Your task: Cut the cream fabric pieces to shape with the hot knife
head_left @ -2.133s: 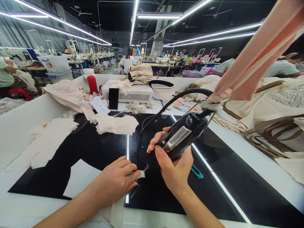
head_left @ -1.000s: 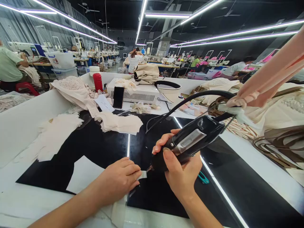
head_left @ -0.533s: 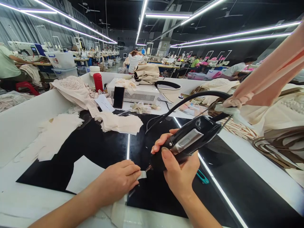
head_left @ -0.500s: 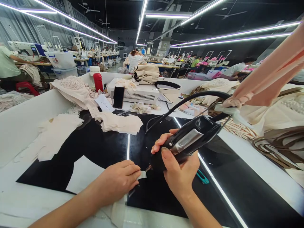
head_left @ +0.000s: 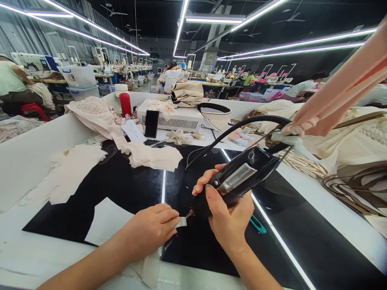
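My right hand (head_left: pixel 229 213) is wrapped round a black handheld tool (head_left: pixel 238 177) with a silver plate on its side. The tool's thin metal tip points down and left, at the edge of a small pale fabric strip (head_left: pixel 182 222). My left hand (head_left: pixel 151 229) pinches that strip, its fingers pressed together over the black sheet (head_left: pixel 130 189). More pale fabric (head_left: pixel 150 270) hangs below my left hand at the near edge. From the tool's rear, a black cable (head_left: pixel 236 127) curves away, and a pink cloth band (head_left: pixel 341 84) is tied there.
Pale fabric pieces (head_left: pixel 154 156) lie beyond my left hand, near a phone (head_left: pixel 151 124) and red bottle (head_left: pixel 125 104). A white box (head_left: pixel 181 119) stands behind. Teal snips (head_left: pixel 258 224) lie right of my right wrist. Brown straps (head_left: pixel 356 185) and cloth fill the right side.
Both hands and the tool have hardly moved. The pink band has swayed slightly. At the far left, a person has shifted, an arm now lower.
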### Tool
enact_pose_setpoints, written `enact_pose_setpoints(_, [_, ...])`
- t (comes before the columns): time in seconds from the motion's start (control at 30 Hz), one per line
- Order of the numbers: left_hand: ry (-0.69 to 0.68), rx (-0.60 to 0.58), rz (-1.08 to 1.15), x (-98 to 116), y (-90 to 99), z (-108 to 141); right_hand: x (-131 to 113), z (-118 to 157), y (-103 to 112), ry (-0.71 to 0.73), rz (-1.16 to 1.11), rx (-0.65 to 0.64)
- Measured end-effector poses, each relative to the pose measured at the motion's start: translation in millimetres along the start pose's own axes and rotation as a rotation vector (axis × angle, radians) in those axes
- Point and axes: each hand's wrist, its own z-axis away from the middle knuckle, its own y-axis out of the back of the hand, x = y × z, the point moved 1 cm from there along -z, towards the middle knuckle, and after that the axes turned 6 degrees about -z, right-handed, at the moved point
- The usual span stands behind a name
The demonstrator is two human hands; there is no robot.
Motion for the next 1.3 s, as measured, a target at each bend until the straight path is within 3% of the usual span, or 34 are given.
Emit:
enact_pose_setpoints(0.43, [0.001,0.014,-0.001,0,0.7,-1,-9,6,-1,-0.018,-0.041,0.002])
enact_pose_setpoints(0.7, [0.041,-0.052,0.097,-2,13.7,2,-13,8,2,-0.028,0.0,0.031])
enact_pose_setpoints(1.07, [0.015,-0.029,0.071,2,19.1,5,-17,10,4,-0.032,-0.031,0.02])
enact_pose_setpoints(1.3, [0.042,-0.077,0.082,2,16.7,21,-17,10,4,-0.031,-0.017,0.02])
